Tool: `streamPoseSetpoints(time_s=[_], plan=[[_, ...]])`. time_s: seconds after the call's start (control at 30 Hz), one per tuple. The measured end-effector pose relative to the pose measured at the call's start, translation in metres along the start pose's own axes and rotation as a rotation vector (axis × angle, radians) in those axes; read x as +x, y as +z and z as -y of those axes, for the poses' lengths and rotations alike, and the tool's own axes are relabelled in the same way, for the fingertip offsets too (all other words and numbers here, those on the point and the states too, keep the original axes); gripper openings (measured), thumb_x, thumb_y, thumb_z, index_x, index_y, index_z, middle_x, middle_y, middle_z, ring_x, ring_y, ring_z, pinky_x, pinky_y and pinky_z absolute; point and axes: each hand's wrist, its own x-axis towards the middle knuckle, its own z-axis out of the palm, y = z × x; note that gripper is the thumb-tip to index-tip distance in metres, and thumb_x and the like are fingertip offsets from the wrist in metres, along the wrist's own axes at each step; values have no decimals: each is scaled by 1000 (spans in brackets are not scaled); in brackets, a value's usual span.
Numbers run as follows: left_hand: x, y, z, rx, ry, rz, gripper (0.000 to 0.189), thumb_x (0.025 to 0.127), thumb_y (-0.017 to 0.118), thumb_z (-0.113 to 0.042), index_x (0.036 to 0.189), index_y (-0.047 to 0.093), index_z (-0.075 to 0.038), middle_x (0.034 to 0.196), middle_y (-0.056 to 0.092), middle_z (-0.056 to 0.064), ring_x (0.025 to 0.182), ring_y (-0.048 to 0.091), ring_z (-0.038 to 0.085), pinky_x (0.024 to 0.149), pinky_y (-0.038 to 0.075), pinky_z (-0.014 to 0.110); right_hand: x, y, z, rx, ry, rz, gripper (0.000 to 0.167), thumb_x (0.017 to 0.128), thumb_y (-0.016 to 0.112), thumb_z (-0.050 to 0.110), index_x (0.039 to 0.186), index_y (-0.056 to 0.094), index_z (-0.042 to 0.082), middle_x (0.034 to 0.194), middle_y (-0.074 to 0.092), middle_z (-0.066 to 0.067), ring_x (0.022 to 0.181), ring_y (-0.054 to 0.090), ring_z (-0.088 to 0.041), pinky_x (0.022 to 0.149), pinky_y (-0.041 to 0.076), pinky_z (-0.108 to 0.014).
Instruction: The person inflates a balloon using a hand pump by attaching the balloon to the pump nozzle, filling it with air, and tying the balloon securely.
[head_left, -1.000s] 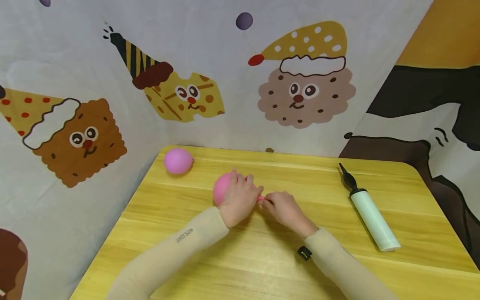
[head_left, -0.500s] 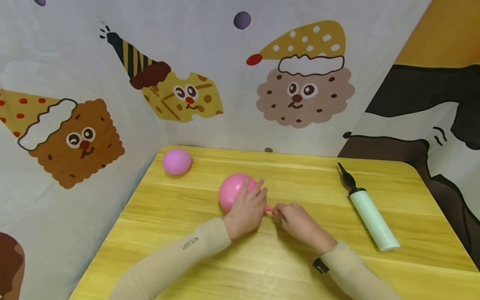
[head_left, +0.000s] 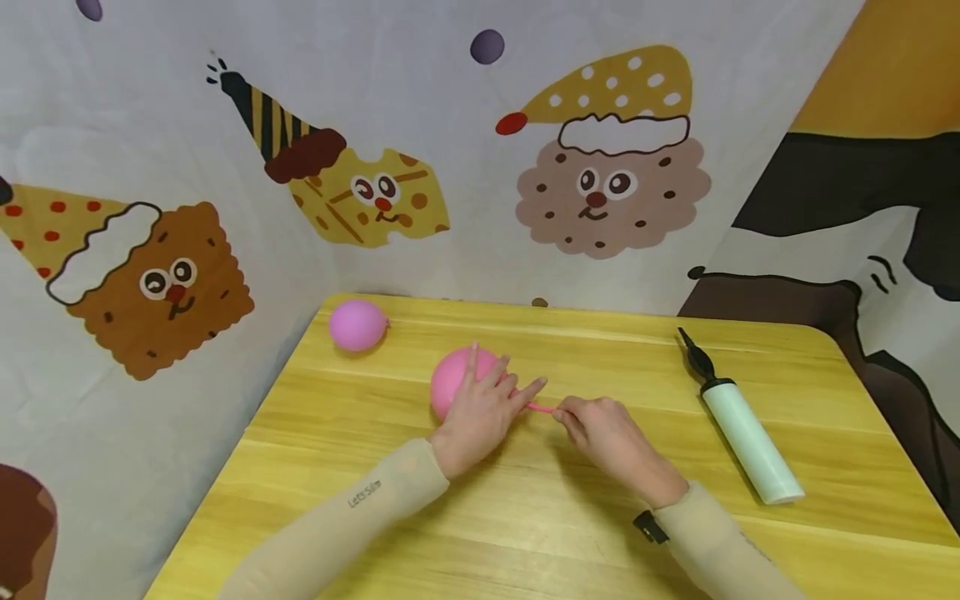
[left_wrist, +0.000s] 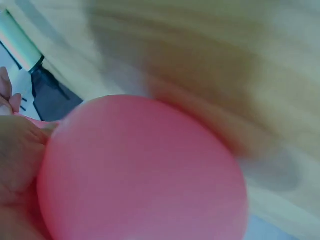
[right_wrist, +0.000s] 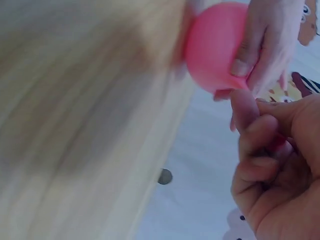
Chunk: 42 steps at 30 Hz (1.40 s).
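A blown-up pink balloon point(head_left: 452, 379) is at the middle of the table. My left hand point(head_left: 480, 410) lies over its right side and grips it near the neck, fingers spread in the head view. The right wrist view shows the left thumb point(right_wrist: 241, 66) against the balloon beside the neck. To the right, my right hand point(head_left: 611, 437) pinches the end of the stretched neck point(head_left: 540, 407), its fingers curled. In the right wrist view those fingers point(right_wrist: 257, 132) hide the neck's tip. The round body of the balloon point(left_wrist: 145, 170) fills much of the left wrist view.
A smaller purple-pink balloon point(head_left: 358, 325), knotted, lies at the back left of the wooden table point(head_left: 525, 533). On the right lies a pale green hand pump point(head_left: 752, 442) with a black nozzle point(head_left: 699, 360). A cartoon-printed cloth point(head_left: 480, 267) hangs behind the table.
My right hand has moved right and slightly down, drawing the balloon's neck out longer. My left hand's fingers have spread on the balloon. The purple-pink balloon and the pump stay in place.
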Motion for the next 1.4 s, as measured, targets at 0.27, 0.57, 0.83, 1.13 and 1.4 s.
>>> streamPoseSetpoints(time_s=[0.27,0.57,0.83,1.13,1.4], plan=[[10,-11,-10,-86,86,-85,49,93,77,-23,140,64,-22,137,67,-2,140,51,21,124,23,53,-1,-5,5,6,-48,32,7,99,67,4,95,72,3,64,53,13,53,42,1,46,41,-19],[9,10,-13,-446,221,-239,31,95,70,-14,125,69,-22,114,75,-10,112,68,9,127,11,47,-5,-1,5,-16,-64,5,14,100,70,11,86,73,7,62,51,13,52,41,2,46,39,-18],[6,-11,-15,-259,263,-123,1,99,67,-22,100,67,-23,72,69,-10,82,73,9,126,21,41,-6,2,5,-39,-82,10,11,95,76,11,84,75,9,65,58,13,55,44,3,51,43,-19],[8,-16,-21,-9,134,-104,25,96,71,-22,118,59,-19,120,72,0,80,71,9,76,59,30,-6,1,8,-34,-74,-4,10,99,71,9,89,73,7,62,51,12,52,40,1,47,39,-19],[13,-9,2,-437,246,-142,23,99,71,-16,122,69,-20,110,76,-8,92,71,6,92,56,30,-3,-3,8,-38,-95,-51,4,98,70,4,95,73,4,68,60,6,54,41,-1,48,41,-19]])
